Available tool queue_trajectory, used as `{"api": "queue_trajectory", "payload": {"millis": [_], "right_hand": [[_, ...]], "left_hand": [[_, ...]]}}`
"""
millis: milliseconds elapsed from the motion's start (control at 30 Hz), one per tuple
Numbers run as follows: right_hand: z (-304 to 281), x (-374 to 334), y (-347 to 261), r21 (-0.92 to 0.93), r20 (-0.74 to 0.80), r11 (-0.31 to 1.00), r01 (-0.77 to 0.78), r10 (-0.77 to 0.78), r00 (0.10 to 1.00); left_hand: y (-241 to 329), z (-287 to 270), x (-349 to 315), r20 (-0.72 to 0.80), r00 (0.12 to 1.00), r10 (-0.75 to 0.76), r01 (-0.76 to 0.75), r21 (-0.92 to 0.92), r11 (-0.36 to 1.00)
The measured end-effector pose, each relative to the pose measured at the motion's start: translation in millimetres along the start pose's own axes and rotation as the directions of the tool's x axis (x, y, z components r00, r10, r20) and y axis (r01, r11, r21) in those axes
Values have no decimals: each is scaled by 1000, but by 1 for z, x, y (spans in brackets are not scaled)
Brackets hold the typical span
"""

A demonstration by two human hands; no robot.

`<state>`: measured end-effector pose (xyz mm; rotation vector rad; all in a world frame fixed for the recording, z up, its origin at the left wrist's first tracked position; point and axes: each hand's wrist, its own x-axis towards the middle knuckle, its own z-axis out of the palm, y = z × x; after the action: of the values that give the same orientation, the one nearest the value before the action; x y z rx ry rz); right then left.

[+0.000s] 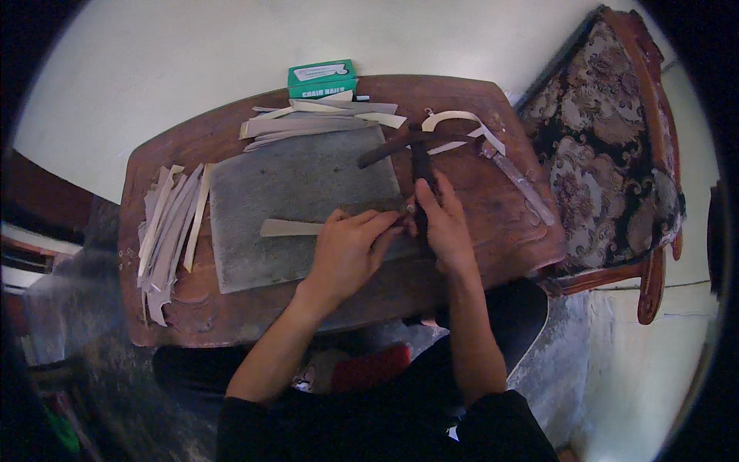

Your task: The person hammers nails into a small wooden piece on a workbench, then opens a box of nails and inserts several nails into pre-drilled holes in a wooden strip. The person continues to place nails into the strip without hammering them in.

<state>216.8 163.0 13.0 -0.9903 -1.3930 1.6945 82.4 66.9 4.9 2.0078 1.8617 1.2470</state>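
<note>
In my right hand [443,223] is a dark hammer [420,165], upright in the picture, its head toward the far side of the table. My left hand [350,242] is closed in a pinch, its fingertips close to the hammer handle and my right fingers. Whatever is between those fingertips is too small or hidden to make out. A cream strip [289,228] comes out from under my left hand and reaches left over a grey slab [262,185]. Whether the left hand grips this strip, I cannot tell.
The slab lies on a brown wooden table [223,319]. Piles of strips lie left of it [171,231] and behind it [308,123]. A green box [322,79] stands at the back. Curved cream strips [462,117] and a narrow flat bar [523,185] lie right; beyond is a patterned chair [600,154].
</note>
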Motion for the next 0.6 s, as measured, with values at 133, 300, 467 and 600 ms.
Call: {"api": "queue_trajectory", "payload": {"millis": [133, 300, 467, 600], "right_hand": [[-7, -2, -3, -37, -11, 999, 27, -27, 1000], [-13, -23, -41, -151, -96, 986, 65, -80, 992], [-31, -51, -76, -558, -23, 772, 305, -381, 924], [-26, -65, -97, -658, 62, 650, 379, -455, 888]], "left_hand": [[1, 3, 0, 12, 1000, 15, -15, 1, 1000], [-2, 3, -1, 10, 1000, -20, 20, -33, 999], [-1, -1, 1, 29, 999, -36, 38, -52, 998], [-3, 3, -4, 5, 999, -39, 39, -58, 998]]}}
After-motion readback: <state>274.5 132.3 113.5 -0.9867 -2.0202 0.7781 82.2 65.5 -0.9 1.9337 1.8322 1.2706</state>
